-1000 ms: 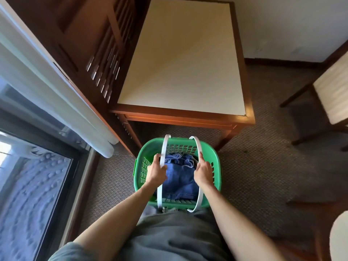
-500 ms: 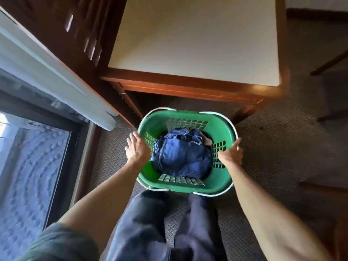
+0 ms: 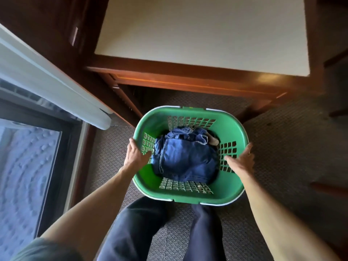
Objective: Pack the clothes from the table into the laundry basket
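A green laundry basket stands on the carpet in front of the table, whose cream top shows no clothes. Folded blue jeans lie inside the basket, with a bit of tan cloth beside them at the far right. The basket's white handles lie folded down along the rim. My left hand straddles the left rim, thumb inside and fingers outside. My right hand straddles the right rim the same way.
A dark wooden cabinet stands left of the table. A white rail and a window fill the left side. My legs are right behind the basket. Chair legs show at the far right on patterned carpet.
My hands let go of the raised white handles, which dropped to the rim, and moved out to the basket's two sides. The view has come closer to the basket.
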Motion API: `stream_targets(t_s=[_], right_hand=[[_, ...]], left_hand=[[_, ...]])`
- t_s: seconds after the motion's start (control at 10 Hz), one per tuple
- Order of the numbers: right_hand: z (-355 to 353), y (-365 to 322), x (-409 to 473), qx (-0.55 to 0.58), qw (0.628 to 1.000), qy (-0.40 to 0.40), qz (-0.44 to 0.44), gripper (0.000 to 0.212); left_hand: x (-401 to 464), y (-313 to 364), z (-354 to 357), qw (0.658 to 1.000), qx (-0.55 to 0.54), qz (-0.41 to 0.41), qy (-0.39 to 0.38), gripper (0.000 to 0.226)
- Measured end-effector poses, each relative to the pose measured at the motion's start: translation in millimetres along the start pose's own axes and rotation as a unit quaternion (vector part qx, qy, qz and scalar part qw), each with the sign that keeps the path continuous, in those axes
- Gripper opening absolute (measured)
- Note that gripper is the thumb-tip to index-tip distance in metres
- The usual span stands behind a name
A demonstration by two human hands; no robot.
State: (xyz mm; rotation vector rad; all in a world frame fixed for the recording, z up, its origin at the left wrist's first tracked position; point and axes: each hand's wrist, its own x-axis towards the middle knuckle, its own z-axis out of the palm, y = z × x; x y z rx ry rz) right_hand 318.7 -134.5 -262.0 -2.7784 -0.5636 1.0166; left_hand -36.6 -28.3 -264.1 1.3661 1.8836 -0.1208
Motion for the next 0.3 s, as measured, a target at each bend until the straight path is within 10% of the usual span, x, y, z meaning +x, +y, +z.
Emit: stream_targets(t_s=[0.3], right_hand=[[-3.0,84.8,-77.2,0.072,0.992,-0.101,-0.005,0.071]], left_hand=[[-107.9,-40.6,-55.0,0.990,-0.048,-0.093,-0.091,0.071]])
